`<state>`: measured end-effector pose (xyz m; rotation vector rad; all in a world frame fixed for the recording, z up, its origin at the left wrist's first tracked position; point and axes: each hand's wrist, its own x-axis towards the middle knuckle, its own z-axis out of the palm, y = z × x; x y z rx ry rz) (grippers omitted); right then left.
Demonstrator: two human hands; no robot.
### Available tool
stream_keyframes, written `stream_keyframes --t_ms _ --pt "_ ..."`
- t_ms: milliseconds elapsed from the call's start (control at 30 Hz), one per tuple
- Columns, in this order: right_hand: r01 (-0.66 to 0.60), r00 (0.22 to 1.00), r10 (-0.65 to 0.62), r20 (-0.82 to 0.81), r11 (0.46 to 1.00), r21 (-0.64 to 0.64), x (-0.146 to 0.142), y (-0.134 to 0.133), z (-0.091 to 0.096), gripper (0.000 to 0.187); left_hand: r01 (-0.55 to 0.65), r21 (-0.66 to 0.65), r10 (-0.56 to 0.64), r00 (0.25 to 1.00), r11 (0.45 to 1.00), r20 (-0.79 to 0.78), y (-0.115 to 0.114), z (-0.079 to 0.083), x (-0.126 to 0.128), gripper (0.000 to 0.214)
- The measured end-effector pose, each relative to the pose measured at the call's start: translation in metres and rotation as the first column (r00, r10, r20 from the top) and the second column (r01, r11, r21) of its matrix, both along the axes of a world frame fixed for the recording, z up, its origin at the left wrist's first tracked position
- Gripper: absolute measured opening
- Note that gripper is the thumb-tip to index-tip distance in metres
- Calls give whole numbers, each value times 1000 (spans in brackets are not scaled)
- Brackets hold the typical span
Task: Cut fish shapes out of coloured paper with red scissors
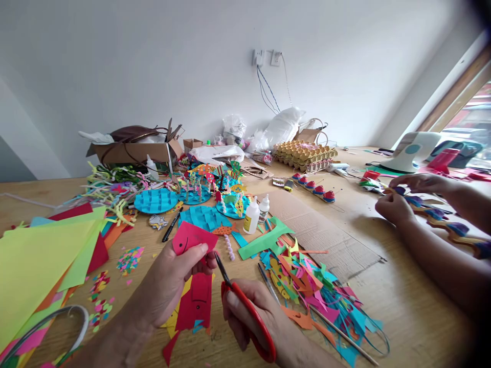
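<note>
My left hand (171, 278) pinches a pink-red paper shape (193, 237) with a small drawn eye and mouth, held up over the wooden table (402, 306). My right hand (249, 319) grips red-handled scissors (245, 306); their dark blades point up at the lower edge of the paper shape. Below my hands lies a red paper strip (194, 304) on yellow scraps. A heap of coloured paper offcuts (310, 286) sits just right of the scissors.
Coloured paper sheets (42, 255) lie at the left. Blue paper craft discs (155, 200), two glue bottles (256, 214), a black marker (171, 225), a cardboard box (132, 151) and egg trays (305, 153) fill the back. Another person's hands (406, 197) work at the right.
</note>
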<state>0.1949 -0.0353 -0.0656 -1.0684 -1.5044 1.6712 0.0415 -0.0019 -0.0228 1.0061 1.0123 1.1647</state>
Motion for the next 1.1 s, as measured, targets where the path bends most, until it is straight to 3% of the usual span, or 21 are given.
stream_keyframes --t_ms 367,633,1100 --pt "-41 999 41 27 999 -19 6 3 8 48 231 -65 -233 972 971 -22 3 2 -11 7" --pt "-78 996 81 46 995 -68 9 3 14 47 333 -133 -344 937 934 -69 6 6 -23 8" --pt "-96 991 101 87 994 -59 9 4 12 33 379 -122 -391 916 917 -94 11 8 -27 6"
